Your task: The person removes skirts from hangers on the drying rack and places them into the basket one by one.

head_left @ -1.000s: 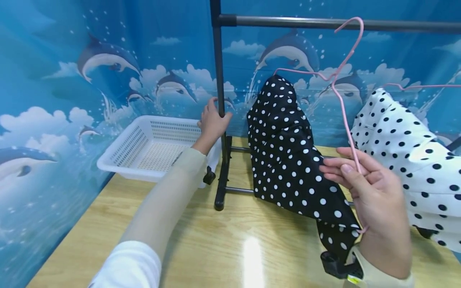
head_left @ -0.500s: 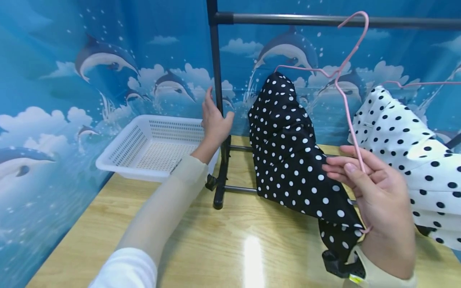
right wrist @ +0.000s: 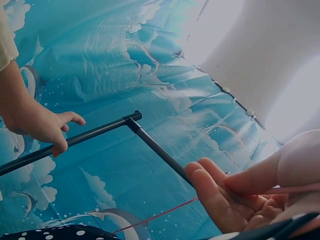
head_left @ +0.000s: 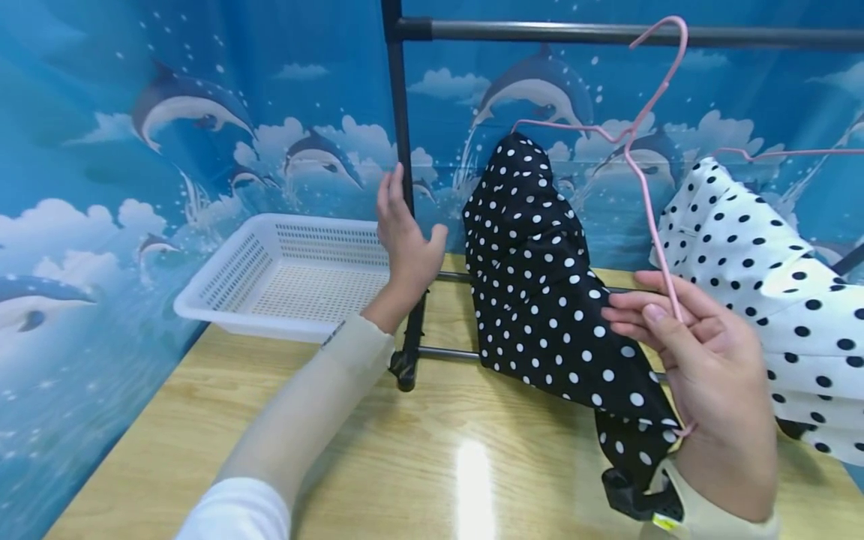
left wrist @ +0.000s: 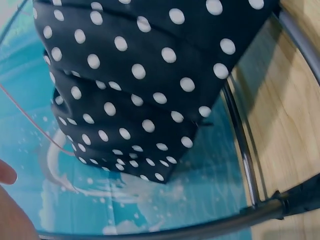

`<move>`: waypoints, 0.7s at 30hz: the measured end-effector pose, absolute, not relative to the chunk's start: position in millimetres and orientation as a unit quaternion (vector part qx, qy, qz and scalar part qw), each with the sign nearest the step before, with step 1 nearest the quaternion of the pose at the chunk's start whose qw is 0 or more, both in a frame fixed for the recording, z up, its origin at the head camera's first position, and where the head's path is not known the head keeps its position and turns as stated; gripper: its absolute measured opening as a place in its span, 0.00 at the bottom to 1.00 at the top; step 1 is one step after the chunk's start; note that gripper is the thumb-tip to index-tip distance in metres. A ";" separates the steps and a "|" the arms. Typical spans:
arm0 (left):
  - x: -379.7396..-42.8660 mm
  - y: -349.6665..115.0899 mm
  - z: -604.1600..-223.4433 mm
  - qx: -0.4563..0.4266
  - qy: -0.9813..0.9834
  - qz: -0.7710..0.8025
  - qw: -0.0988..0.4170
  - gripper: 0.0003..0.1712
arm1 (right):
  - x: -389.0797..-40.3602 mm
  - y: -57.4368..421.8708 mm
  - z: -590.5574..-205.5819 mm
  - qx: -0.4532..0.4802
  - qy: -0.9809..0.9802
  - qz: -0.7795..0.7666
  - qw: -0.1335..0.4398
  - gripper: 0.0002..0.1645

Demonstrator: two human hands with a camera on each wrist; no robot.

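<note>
A pink wire hanger slants up from my right hand, which holds its side between thumb and fingers. Draped on the hanger is a black garment with white dots. In the head view the hook overlaps the rack's top rail; I cannot tell whether they touch. My left hand is raised at the rack's upright post, fingers extended and thumb apart, holding nothing. The right wrist view shows that left hand close against the post; contact is unclear.
A white plastic basket stands left of the rack on the wooden table. Farther right hangs a white garment with black dots on another pink hanger. Lower bars join the rack's feet. A dolphin-printed curtain surrounds the table.
My left hand's fingers have straightened and the hand has shifted slightly right, now in front of the post. My right hand keeps its hold on the hanger, almost still.
</note>
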State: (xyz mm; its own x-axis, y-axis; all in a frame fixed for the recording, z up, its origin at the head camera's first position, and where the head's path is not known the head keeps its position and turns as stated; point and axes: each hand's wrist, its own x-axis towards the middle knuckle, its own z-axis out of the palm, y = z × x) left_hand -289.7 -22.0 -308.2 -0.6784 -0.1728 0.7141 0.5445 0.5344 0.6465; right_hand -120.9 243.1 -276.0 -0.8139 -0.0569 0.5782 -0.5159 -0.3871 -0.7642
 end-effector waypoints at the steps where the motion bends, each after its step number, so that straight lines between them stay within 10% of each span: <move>1: -287.3 -20.3 -308.6 -0.130 -0.783 -0.467 0.388 0.52 | -120.9 243.1 -275.8 0.267 -0.535 0.788 0.145 0.19; 21: -266.4 -1.8 -327.1 -0.182 -0.780 -0.536 0.268 0.49 | -118.6 242.3 -273.3 0.280 -0.541 0.782 0.135 0.19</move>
State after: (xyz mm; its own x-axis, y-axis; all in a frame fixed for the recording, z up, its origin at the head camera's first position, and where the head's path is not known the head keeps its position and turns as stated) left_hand -266.4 -1.8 -327.1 -0.7902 -0.0042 0.6128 0.5706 0.3596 0.7383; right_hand -118.6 242.3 -273.3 -0.8068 -0.0919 0.5836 -0.5136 -0.3791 -0.7698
